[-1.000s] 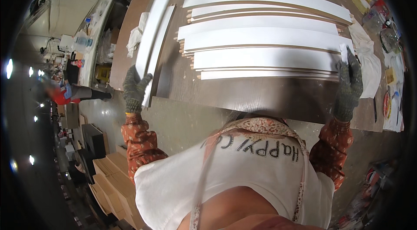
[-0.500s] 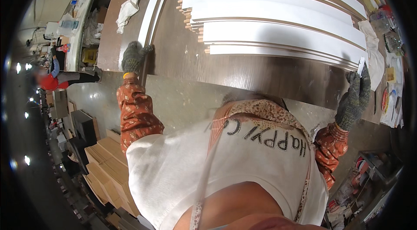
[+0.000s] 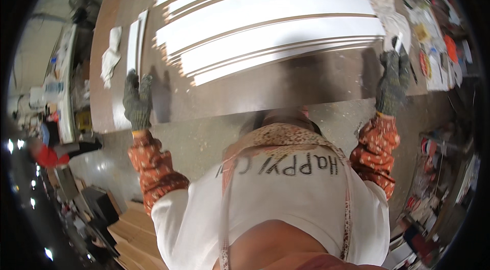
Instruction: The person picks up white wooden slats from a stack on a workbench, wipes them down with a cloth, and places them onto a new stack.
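My left hand point(image 3: 138, 101), in a dark knitted glove, is at the near end of two narrow white strips point(image 3: 133, 40) on the table's left side. Its fingers point away from me, thumb apart, touching the strip ends. At the right, my gloved right hand point(image 3: 391, 81) is closed with a small white flat piece point(image 3: 398, 43) sticking out past its fingertips; its kind cannot be made out. Beside that hand lie the right ends of several long white boards point(image 3: 286, 28) with brown edges, stacked crosswise. Short wooden dowels point(image 3: 167, 56) stick out of their left ends.
The brown table point(image 3: 240, 94) has its near edge before me. A crumpled white cloth point(image 3: 111, 58) lies left of the strips, another cloth point(image 3: 388, 10) by the boards' right ends. Tools and small items point(image 3: 434, 63) fill the right side. A person in red point(image 3: 48, 152) is far left.
My view has shifted, with the boards now lying further left in it. My left hand has moved to the near end of the strips. The right hand has drawn back from the boards with the white piece.
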{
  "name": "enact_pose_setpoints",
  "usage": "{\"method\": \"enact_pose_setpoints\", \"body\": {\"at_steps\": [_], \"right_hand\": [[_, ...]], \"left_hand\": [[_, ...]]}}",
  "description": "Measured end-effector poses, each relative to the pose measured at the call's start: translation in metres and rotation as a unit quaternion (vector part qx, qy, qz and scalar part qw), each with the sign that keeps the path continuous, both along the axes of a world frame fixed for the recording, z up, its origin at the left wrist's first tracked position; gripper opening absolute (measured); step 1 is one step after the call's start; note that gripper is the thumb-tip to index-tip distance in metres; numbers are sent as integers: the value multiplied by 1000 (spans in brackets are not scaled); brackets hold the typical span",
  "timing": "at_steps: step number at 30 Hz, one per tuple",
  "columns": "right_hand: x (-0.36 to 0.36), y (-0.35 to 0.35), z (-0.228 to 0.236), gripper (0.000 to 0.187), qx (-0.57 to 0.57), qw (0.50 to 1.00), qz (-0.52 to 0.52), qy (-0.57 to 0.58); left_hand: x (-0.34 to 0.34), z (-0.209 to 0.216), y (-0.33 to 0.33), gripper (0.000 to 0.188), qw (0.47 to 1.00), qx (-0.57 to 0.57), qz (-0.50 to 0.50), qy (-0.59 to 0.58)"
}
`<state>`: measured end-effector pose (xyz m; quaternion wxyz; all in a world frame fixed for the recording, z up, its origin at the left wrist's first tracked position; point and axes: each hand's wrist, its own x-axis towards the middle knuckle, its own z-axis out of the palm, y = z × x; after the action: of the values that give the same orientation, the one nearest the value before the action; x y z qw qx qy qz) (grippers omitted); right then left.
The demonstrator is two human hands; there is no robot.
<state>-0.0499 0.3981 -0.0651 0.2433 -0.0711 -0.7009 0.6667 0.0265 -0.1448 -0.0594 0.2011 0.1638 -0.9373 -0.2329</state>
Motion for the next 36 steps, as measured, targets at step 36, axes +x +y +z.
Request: {"method": "enact_pose_setpoints", "body": {"at_steps": [36], "right_hand": [[-45, 91, -37, 23, -118, 991, -32, 57]], "left_hand": [[9, 26, 177, 75, 965, -123, -228, 37]]}}
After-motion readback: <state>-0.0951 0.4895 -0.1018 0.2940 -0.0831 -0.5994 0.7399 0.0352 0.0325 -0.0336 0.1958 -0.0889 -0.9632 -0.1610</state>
